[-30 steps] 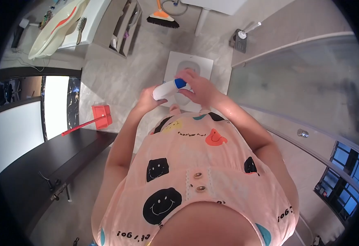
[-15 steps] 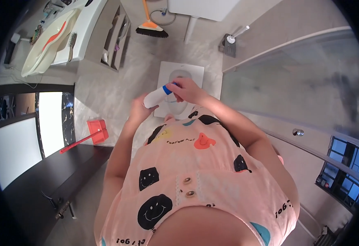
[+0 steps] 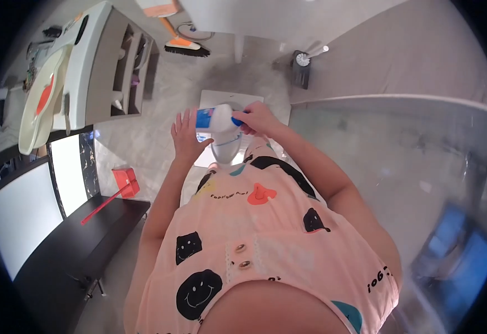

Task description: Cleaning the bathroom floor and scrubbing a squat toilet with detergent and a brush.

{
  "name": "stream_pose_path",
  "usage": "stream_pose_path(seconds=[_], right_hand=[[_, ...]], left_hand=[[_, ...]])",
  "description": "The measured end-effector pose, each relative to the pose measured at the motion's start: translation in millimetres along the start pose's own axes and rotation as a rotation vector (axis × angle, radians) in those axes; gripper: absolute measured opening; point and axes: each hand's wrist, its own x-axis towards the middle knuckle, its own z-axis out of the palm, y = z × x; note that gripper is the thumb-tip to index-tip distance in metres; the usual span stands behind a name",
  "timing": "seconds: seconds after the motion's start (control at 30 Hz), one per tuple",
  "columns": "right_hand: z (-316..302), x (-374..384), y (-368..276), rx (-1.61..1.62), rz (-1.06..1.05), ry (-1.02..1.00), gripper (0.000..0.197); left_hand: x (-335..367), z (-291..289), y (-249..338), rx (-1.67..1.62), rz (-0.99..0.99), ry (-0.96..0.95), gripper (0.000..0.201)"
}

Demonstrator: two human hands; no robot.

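- Swung round since half a second ago: the white bottle point(image 3: 221, 118), tilted then, now lies nearly level between the hands, blue label showing.
- Left hand point(image 3: 186, 135) has opened up, fingers straight and spread, thumb off to the side; it's right at the bottle's base end, though whether the palm touches, I can't tell.
- Right hand point(image 3: 261, 119) is closed on the blue cap point(image 3: 236, 118), fingers and thumb pinching it.
- Beneath both hands sits the white toilet pan point(image 3: 206, 101); off beyond the right hand, the toilet brush point(image 3: 303, 59).
- Good handling here, I'd judge: left fingers wrapped round the body, bottle steady, cap end kept higher, no squeezing, because a loose cap could let liquid out.
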Motion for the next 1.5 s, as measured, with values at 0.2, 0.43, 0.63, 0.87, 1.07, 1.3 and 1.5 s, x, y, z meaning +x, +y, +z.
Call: stream_pose_path(seconds=[0.2,0.43,0.63,0.87,1.07,1.3,1.5], right_hand=[[-125,85,99,-0.852,-0.062,0.538,0.038],[-267,151,145,-0.861,0.159,0.523,0.029],[-307,169,181,-0.921,0.277,0.531,0.033],[-326,191,174,-1.027,0.338,0.582,0.044],[-334,195,117,-0.686,0.275,0.671,0.054],[-375,221,113,-0.881,0.158,0.837,0.037],[-342,144,19,-0.931,0.126,1.008,0.028]], left_hand=[[16,22,-12,-0.334,-0.183,-0.183,0.057],[-76,28,-55,-0.251,-0.562,-0.366,0.046],[-116,17,-48,-0.353,-0.957,-0.469,0.042],[-104,9,-32,-0.580,-1.013,-0.395,0.041],[-114,8,-30,-0.599,-1.033,-0.326,0.039],[-114,24,-28,-0.646,-1.036,-0.305,0.036],[-141,16,-29,-0.634,-1.078,-0.262,0.036]])
